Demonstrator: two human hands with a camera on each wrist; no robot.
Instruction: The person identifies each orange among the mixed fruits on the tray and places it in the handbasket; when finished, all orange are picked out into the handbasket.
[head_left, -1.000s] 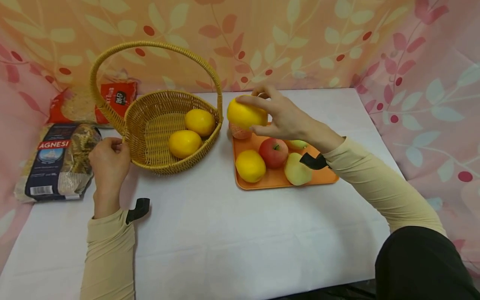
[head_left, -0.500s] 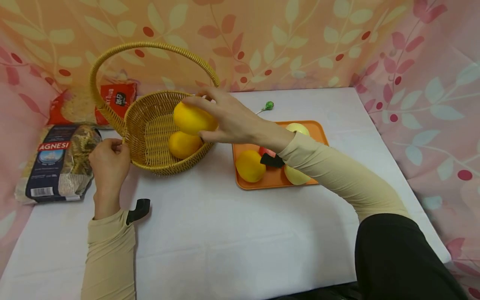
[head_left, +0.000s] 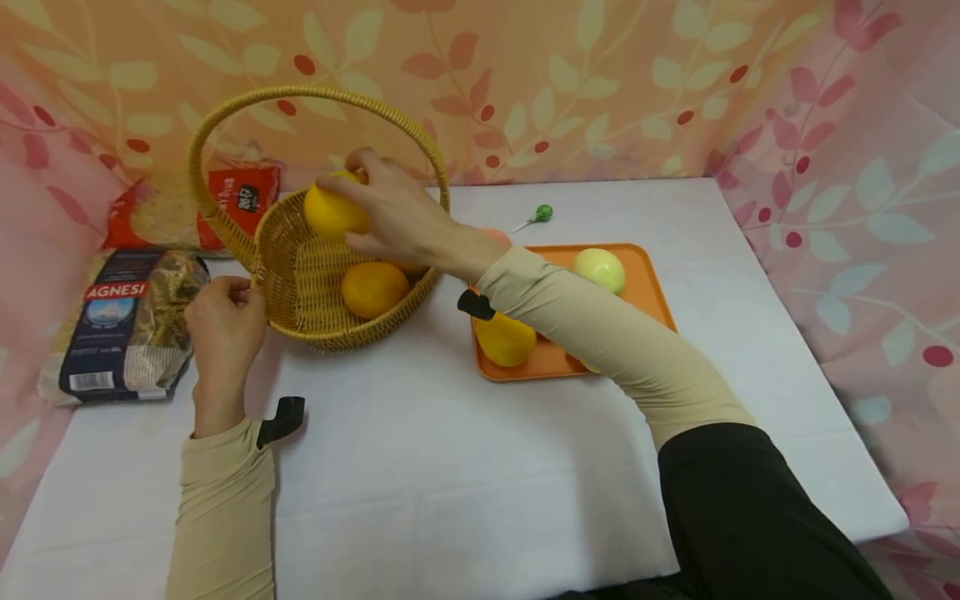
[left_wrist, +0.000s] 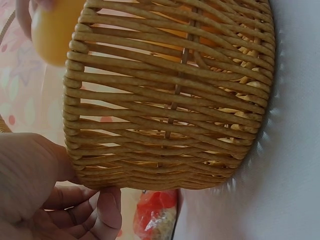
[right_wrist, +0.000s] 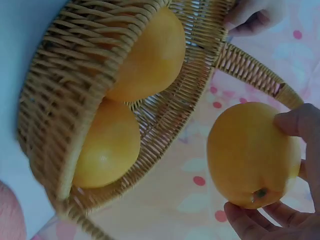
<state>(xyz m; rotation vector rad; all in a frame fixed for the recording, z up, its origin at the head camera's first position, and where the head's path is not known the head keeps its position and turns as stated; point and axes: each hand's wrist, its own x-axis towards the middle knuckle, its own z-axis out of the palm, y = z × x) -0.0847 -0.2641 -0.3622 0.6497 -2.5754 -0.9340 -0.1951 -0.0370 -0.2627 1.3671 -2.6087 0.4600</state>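
My right hand (head_left: 401, 212) holds a yellow fruit (head_left: 332, 212) above the inside of a woven wicker basket (head_left: 330, 340). In the right wrist view the held fruit is oval with a small green stem mark, between the thumb and fingertips. Two more fruits lie in the basket: one yellow fruit (head_left: 375, 289) shows plainly, while the other fruit (right_wrist: 107, 147) is largely hidden behind my right hand in the head view. My left hand (head_left: 225, 325) pinches the basket's left rim, its thumb and fingers on either side of the wicker in the left wrist view.
An orange tray (head_left: 645, 287) right of the basket bears a yellow fruit (head_left: 506, 340), a pale green fruit (head_left: 600, 269) and others partly behind my right arm. Behind it lies a green lollipop (head_left: 542, 214). A pasta bag (head_left: 112, 325) and red packets (head_left: 240, 200) stand left.
My right hand has carried the yellow fruit leftward from over the tray to over the basket's interior. My left hand stays at the basket rim.
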